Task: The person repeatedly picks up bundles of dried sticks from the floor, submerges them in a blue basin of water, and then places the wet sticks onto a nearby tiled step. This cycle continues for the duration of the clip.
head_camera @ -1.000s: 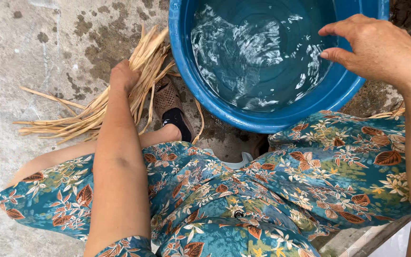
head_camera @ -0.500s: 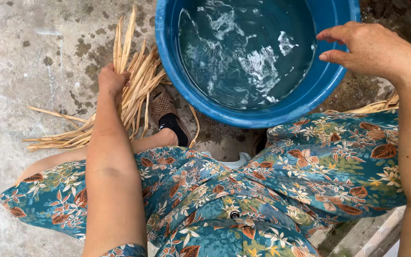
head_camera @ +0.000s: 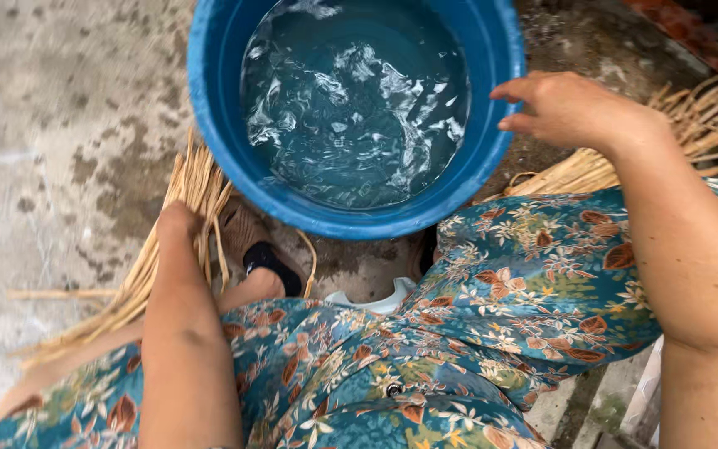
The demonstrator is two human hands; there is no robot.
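My left hand (head_camera: 178, 223) reaches down onto a bundle of long pale straw stalks (head_camera: 183, 191) lying on the concrete left of my knees, and its fingers are closed around them. My right hand (head_camera: 571, 108) hovers at the right rim of a large blue plastic basin (head_camera: 209, 125), fingers spread and holding nothing. The basin holds rippling clear water. A second bundle of straw stalks (head_camera: 625, 158) lies on the ground under my right forearm.
I sit low with my floral blue dress (head_camera: 459, 333) over both knees. A foot in a dark sandal (head_camera: 263, 254) rests between the left straw and the basin. Stained concrete floor (head_camera: 51, 141) stretches to the left.
The view has shifted, with the basin now nearer the middle. My left hand has kept hold of the left straw bundle, which has swung more upright. My right hand moved off the basin toward its right rim.
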